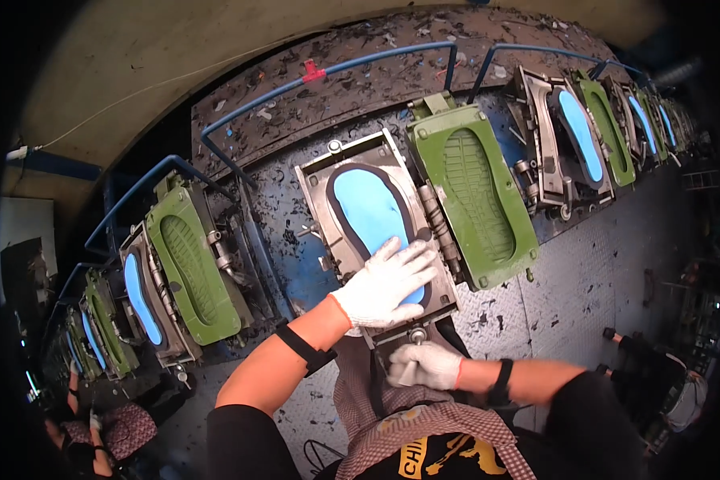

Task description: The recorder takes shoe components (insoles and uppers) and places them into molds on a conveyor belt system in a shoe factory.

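Along a curved line of shoe moulds: left hand point(386, 282) pressed flat, unclenched, on blue sole point(370, 210), long axis running away; right hand point(424, 365) clenched round metal handle point(415, 339), just below

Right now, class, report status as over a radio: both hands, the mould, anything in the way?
Left hand flat on the blue foam sole in the open metal mould. Right hand gripping the mould's front handle. Green hinged lid open alongside; nothing blocking.
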The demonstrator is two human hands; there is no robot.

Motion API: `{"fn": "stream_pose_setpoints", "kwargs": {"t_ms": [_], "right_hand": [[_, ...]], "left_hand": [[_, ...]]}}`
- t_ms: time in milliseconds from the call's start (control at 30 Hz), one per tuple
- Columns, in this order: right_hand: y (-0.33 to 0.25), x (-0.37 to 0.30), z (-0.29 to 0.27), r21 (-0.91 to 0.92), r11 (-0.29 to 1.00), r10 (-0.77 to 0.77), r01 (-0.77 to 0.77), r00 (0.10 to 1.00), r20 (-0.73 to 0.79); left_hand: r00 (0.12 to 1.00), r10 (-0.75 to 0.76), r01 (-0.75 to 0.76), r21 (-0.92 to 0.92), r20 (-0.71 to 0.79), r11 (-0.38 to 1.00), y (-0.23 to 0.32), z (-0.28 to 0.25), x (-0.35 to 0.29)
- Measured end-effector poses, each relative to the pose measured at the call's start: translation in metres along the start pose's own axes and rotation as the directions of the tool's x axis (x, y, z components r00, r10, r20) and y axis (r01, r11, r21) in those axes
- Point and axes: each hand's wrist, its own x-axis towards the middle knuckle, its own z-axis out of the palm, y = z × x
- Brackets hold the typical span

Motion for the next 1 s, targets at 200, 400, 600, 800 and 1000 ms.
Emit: {"fn": "stream_pose_setpoints", "kwargs": {"t_ms": [200,400,600,800,1000], "right_hand": [[-0.115,-0.014,0.011,-0.924,-0.27,0.438,-0.27,0.82,-0.367],[-0.115,-0.106,-0.005,-0.962,-0.272,0.011,0.034,0.999,0.033],[-0.145,-0.189,-0.079,-0.991,0.131,-0.407,-0.019,0.911,-0.071],[-0.267,-0.208,-0.138,-0.825,-0.54,-0.833,-0.167,0.243,0.497],[-0.455,-0.184,-0.154,-0.659,-0.511,-0.824,-0.552,0.096,0.558]], "left_hand": [[0.949,-0.202,0.185,-0.091,-0.242,0.979,-0.024,-0.022,-0.006],[0.011,-0.947,-0.398,-0.868,0.321,-0.298,-0.088,0.04,-0.05],[0.186,-0.837,0.84,-0.359,-0.514,0.407,-0.091,0.16,-0.125],[-0.333,-0.883,-0.125,-0.943,0.332,-0.307,-0.105,0.187,-0.12],[-0.31,-0.715,0.683,-0.67,-0.627,0.291,-0.004,0.036,-0.03]]}}
